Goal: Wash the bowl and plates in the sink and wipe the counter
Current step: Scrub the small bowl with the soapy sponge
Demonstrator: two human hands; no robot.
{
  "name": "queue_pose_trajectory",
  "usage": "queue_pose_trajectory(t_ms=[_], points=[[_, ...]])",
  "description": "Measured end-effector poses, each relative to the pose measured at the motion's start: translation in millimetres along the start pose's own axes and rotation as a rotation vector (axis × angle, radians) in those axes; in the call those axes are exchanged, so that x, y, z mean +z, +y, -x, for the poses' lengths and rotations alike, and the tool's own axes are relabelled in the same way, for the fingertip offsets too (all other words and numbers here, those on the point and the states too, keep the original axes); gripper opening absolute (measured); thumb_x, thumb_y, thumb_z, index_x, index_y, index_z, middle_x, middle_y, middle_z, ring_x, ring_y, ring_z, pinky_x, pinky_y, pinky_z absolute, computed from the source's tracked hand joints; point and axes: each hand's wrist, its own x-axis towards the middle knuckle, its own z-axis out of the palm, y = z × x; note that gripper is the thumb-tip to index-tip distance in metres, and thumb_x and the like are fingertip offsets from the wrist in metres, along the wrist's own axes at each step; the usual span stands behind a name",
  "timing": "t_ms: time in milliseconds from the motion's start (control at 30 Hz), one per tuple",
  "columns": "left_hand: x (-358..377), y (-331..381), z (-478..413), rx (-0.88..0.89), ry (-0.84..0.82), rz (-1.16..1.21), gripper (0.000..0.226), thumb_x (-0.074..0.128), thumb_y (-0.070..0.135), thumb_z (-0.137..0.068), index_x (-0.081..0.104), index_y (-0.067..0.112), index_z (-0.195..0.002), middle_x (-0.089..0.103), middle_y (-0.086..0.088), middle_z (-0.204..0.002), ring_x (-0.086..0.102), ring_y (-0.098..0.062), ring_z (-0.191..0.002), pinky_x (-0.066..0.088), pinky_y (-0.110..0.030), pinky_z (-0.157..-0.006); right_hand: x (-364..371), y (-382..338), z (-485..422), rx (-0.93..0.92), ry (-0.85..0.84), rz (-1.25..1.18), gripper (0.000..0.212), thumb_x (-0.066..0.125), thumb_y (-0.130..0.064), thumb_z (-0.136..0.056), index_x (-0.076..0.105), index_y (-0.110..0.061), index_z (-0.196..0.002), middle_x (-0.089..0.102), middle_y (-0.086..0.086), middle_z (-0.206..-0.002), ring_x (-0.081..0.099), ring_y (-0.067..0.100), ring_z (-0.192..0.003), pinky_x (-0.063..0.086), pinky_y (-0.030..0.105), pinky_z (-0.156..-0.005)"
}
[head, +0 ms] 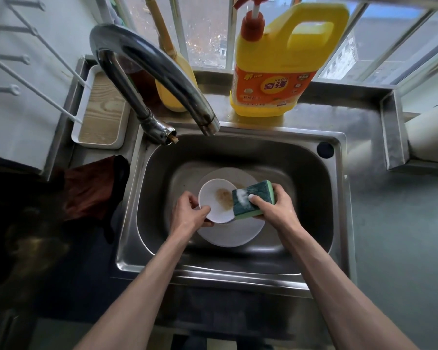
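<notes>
Both hands are occupied: the left hand (187,215) pinches the bowl (210,192) by its near rim, and the right hand (278,208) grips the sponge (258,189), its soapy end just right of the brown residue (224,198).

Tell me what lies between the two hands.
The head view shows the bowl, smeared brown inside and gripped at its rim by the left hand, and the soapy end of the sponge held by the right hand.
</notes>
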Motion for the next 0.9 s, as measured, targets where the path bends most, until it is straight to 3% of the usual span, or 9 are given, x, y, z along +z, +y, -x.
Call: queue_pose_trajectory(t_ms=[133, 233, 333, 500, 567, 667, 767, 833, 900], points=[[-7, 0, 4, -0.009, -0.041, 0.141, 0.047, 0.069, -0.009, -0.085, 0.046, 0.012, -0.12, 0.062, -0.017, -0.119, 0.068, -0.031, -0.102, 0.061, -0.032, -0.05, 3, 0, 1, -0.045, -0.032, -0.019, 0.048, 0.081, -0.013, -0.088, 0.057, -0.018, -0.129, 0.071, 0.007, -0.115, 0.074, 0.019, -0.1, 0.064, 0.034, -0.072], [-14, 0, 4, 0.013, -0.061, 0.156, 0.059, 0.069, -0.008, -0.087, 0.052, 0.008, -0.14, 0.064, -0.014, -0.127, 0.063, -0.025, -0.109, 0.062, -0.031, -0.052, 10, -3, 4, -0.1, -0.095, -0.003, 0.048, 0.084, -0.016, -0.086, 0.06, -0.019, -0.127, 0.074, 0.005, -0.114, 0.075, 0.019, -0.101, 0.065, 0.04, -0.079], [-22, 0, 2, 0.084, -0.054, 0.135, 0.044, 0.069, -0.003, -0.088, 0.063, 0.009, -0.13, 0.068, -0.012, -0.126, 0.069, -0.026, -0.104, 0.062, -0.034, -0.054, 17, -9, 7, -0.183, -0.135, 0.064, 0.048, 0.087, -0.022, -0.084, 0.063, -0.019, -0.125, 0.076, 0.0, -0.111, 0.075, 0.014, -0.1, 0.063, 0.045, -0.089], [-32, 12, 8, 0.079, -0.206, 0.134, 0.034, 0.054, 0.007, -0.101, 0.039, 0.016, -0.13, 0.066, -0.012, -0.105, 0.075, -0.029, -0.068, 0.063, -0.039, -0.055, 26, -19, 15, -0.344, -0.038, 0.192, 0.059, 0.088, -0.028, -0.082, 0.054, -0.028, -0.131, 0.069, -0.009, -0.113, 0.069, 0.008, -0.104, 0.059, 0.037, -0.095], [-31, 17, 7, 0.046, -0.258, 0.155, 0.03, 0.047, 0.01, -0.103, 0.038, 0.018, -0.131, 0.063, -0.01, -0.108, 0.073, -0.029, -0.086, 0.065, -0.043, -0.064, 30, -23, 20, -0.428, -0.012, 0.179, 0.068, 0.084, -0.023, -0.086, 0.045, -0.036, -0.14, 0.064, -0.008, -0.116, 0.066, 0.005, -0.106, 0.056, 0.023, -0.094], [-26, 22, 9, 0.072, -0.301, 0.142, 0.027, 0.041, 0.015, -0.106, 0.041, 0.024, -0.131, 0.055, -0.009, -0.124, 0.062, -0.026, -0.111, 0.065, -0.043, -0.073, 38, -31, 27, -0.601, 0.058, 0.285, 0.056, 0.075, -0.016, -0.092, 0.053, -0.038, -0.138, 0.05, -0.002, -0.122, 0.055, -0.006, -0.108, 0.05, 0.011, -0.091], [-17, 25, 14, 0.138, -0.329, 0.214, 0.027, 0.036, 0.012, -0.11, 0.043, 0.023, -0.133, 0.05, -0.004, -0.126, 0.058, -0.021, -0.112, 0.061, -0.026, -0.065, 43, -35, 29, -0.721, 0.052, 0.492, 0.054, 0.074, -0.013, -0.089, 0.057, -0.033, -0.136, 0.035, 0.0, -0.136, 0.048, -0.001, -0.118, 0.057, 0.031, -0.093], [-13, 27, 15, 0.172, -0.313, 0.253, 0.023, 0.037, 0.016, -0.111, 0.044, 0.022, -0.132, 0.051, -0.003, -0.126, 0.057, -0.02, -0.113, 0.06, -0.023, -0.063, 39, -35, 29, -0.795, 0.007, 0.674, 0.072, 0.078, -0.012, -0.083, 0.05, -0.029, -0.147, 0.026, 0.002, -0.153, 0.043, 0.016, -0.135, 0.058, 0.038, -0.095], [-10, 31, 15, 0.189, -0.291, 0.261, 0.022, 0.038, 0.024, -0.112, 0.046, 0.02, -0.132, 0.052, -0.002, -0.124, 0.058, -0.017, -0.11, 0.06, -0.024, -0.061, 29, -34, 28, -0.877, -0.029, 0.879, 0.089, 0.081, -0.011, -0.076, 0.042, -0.026, -0.155, 0.019, 0.006, -0.164, 0.038, 0.028, -0.143, 0.051, 0.043, -0.106]])
